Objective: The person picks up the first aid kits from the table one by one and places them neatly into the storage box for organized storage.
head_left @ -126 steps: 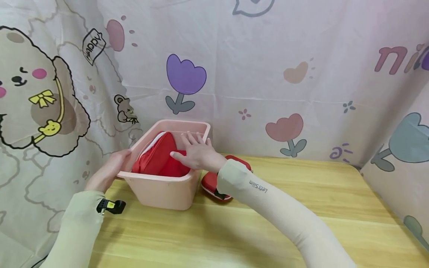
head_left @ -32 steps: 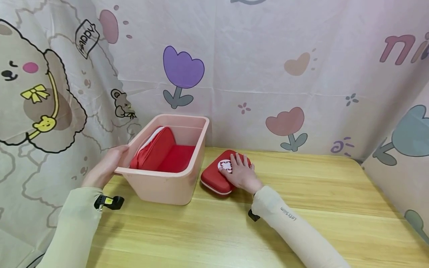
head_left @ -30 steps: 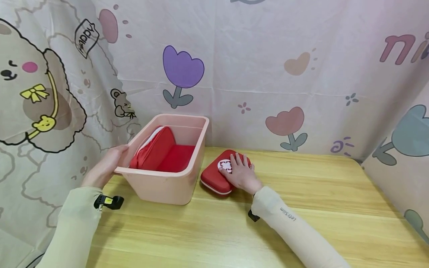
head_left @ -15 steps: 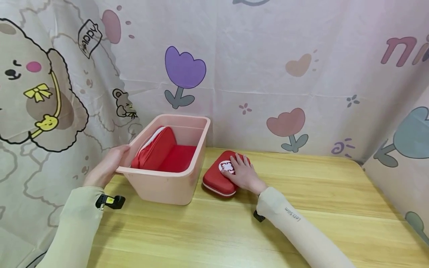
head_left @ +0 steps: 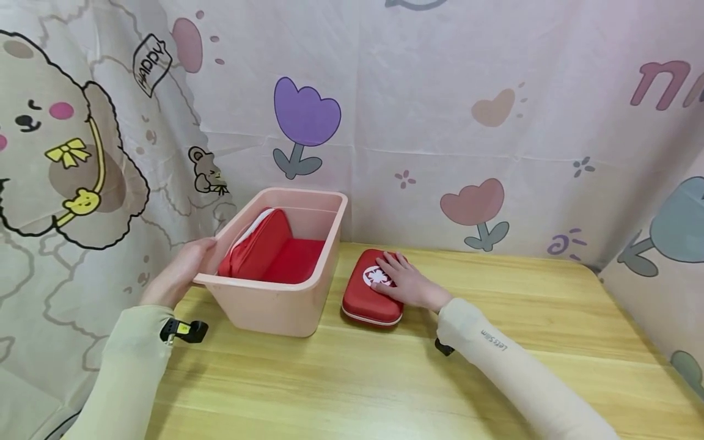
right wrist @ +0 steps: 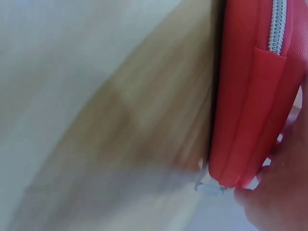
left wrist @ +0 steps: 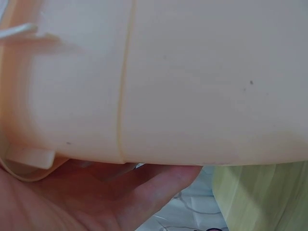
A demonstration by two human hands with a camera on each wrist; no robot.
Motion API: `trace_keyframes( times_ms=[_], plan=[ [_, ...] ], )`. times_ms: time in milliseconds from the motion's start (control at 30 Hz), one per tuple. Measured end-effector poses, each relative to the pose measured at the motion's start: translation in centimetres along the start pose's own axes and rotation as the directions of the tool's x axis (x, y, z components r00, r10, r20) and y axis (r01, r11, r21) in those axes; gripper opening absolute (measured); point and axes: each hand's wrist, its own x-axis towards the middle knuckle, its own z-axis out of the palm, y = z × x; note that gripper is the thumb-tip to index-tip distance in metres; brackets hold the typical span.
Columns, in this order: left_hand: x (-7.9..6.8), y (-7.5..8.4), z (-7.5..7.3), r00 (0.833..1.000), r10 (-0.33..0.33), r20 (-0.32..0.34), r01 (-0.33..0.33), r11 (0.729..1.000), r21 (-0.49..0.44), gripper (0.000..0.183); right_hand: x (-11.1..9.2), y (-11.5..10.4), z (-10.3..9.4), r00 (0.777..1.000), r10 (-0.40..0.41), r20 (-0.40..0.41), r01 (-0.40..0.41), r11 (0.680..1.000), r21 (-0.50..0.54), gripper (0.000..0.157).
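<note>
My left hand point(head_left: 178, 273) grips the left side of a pink plastic bin point(head_left: 269, 308); its fingertips are hidden by the rim. In the left wrist view, that hand point(left wrist: 120, 197) lies against the bin's outer wall point(left wrist: 207, 86). Inside, a red zip pouch with white trim point(head_left: 264, 241) leans on the left wall, and a flat red item point(head_left: 299, 260) lies beside it. My right hand point(head_left: 409, 282) rests spread on a red zip case with a white round emblem point(head_left: 365, 305), right of the bin. The right wrist view shows the case's zipped side point(right wrist: 250, 106).
The wooden table point(head_left: 330, 391) holds both the bin and the case. A patterned curtain point(head_left: 396, 122) hangs close behind the bin and along the left side. Small black cameras point(head_left: 184, 330) are strapped to both wrists.
My right hand has left the bin's inside and come to lie on the red case. Over the last second, the case has turned and slid slightly right under it. The left hand stays put.
</note>
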Motion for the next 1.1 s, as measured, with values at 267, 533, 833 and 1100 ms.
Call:
trace_keyframes(
  times_ms=[267,533,833,1100],
  plan=[
    [0.2,0.1,-0.1,1.000,0.017,0.004,-0.017,1.000,-0.010,0.066,-0.6,-0.7,-0.3,0.979,0.082,-0.188,-0.072,0.996,0.057,0.077],
    [0.2,0.1,-0.2,1.000,0.013,0.003,-0.013,1.000,-0.024,0.066,-0.8,-3.5,1.4,0.895,0.286,-0.343,-0.278,0.958,0.075,0.081],
    [0.1,-0.4,0.1,0.999,-0.026,0.025,0.026,0.999,-0.028,0.068,-0.5,-4.9,2.6,0.867,0.447,-0.218,-0.409,0.891,0.199,0.094],
    [0.1,-0.1,0.1,1.000,0.000,0.015,0.000,1.000,-0.014,0.067,-0.1,-4.9,1.6,0.835,0.525,-0.163,-0.445,0.820,0.361,0.107]
  ],
)
